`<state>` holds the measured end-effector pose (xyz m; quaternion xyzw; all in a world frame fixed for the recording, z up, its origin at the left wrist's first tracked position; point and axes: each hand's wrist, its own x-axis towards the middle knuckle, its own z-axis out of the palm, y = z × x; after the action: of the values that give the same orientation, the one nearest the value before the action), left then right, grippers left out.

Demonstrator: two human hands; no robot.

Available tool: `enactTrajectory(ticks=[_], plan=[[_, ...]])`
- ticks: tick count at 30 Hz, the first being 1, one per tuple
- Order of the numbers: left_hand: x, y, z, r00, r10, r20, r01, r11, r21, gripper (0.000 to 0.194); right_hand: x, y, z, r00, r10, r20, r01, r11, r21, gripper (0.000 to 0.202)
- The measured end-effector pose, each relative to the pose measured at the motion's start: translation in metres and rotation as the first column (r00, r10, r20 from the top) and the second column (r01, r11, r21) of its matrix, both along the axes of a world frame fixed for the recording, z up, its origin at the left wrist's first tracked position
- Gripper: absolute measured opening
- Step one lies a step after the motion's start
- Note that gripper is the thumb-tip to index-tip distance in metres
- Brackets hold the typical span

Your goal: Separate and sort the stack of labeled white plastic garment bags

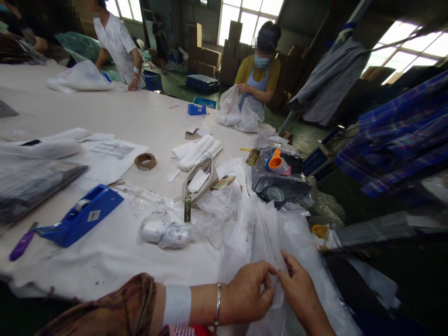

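Note:
At the near table edge, my left hand [250,291] pinches a clear plastic bag [261,228] with printed text, its fingers curled together. Close beside it on the right, my right hand [301,289] grips the same bag between thumb and fingers. The bag lies among more translucent plastic bags [297,247] and hangs down between my hands. To the left of the bag sits a small roll wrapped in plastic [166,233]. A fabric pouch [200,179] with a dark tag lies farther back.
A blue tape dispenser [82,214] and a purple cutter [23,245] lie at left, with a brown tape roll [145,161] behind. Orange-handled tape [276,161] rests on dark packed goods at right. Co-workers stand across the white table [140,112]; clothes [395,135] hang at right.

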<state>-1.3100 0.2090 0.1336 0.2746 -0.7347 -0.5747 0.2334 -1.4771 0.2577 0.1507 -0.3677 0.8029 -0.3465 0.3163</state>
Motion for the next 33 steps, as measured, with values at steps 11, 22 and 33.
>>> enactTrajectory(ticks=[11, 22, 33], plan=[[-0.009, -0.018, -0.013, 0.972, 0.161, -0.174, 0.05, 0.58, 0.813, 0.055, -0.001, 0.0, 0.009, 0.93, -0.04, 0.366, 0.041, 0.999, 0.004, 0.066], [-0.023, 0.015, -0.028, 0.968, -0.09, -0.232, 0.232, 0.666, 0.709, 0.044, 0.008, -0.006, 0.011, 0.995, 0.042, -0.09, -0.026, 0.985, 0.172, 0.082], [0.022, -0.036, -0.051, 0.906, 0.285, 0.312, -0.298, 0.954, -0.007, 0.028, -0.028, 0.01, 0.017, 0.904, 0.037, -0.426, 0.101, 0.95, 0.296, 0.04]])
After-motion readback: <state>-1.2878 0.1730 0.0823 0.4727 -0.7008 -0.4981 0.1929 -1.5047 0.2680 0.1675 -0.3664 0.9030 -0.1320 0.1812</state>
